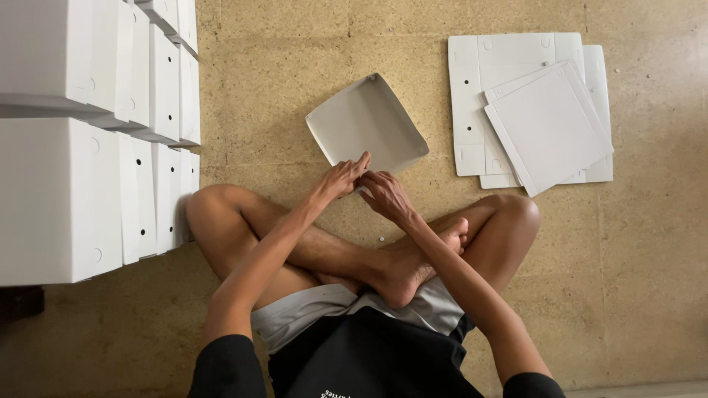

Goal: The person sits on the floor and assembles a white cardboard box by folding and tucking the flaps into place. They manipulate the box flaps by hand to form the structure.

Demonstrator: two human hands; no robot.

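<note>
The speckled tan floor (295, 44), rough and grainy like pressed stone chip, fills the view. On it at the left stand rows of finished white cardboard boxes (59, 199), smooth-sided, rectangular and closed, so what they hold cannot be seen. They form two rows, upper and lower, each of about five boxes set side by side; the exact count is unclear because the frame cuts them off. Small round holes mark several of their sides.

At the upper right lies a stack of flat white box blanks (472, 96), unfolded sheets with punched holes and cut tabs. At least three layers show, with the top sheet (549, 129) turned askew over the others.

The person sits cross-legged, bare legs folded, with one bare foot (402, 276) resting on top. Just beyond the knees lies a single half-folded white box tray (367, 121), shallow, square, with low raised walls. It is tilted diagonally and has nothing inside.

The left hand (341, 179) stretches forward, fingers extended and close together, their tips pressing on the tray's near edge. The right hand (385, 194) lies just beside it, fingers curled down at the same near corner. Whether it pinches the cardboard or only rests on it cannot be told. The two hands nearly touch.
</note>
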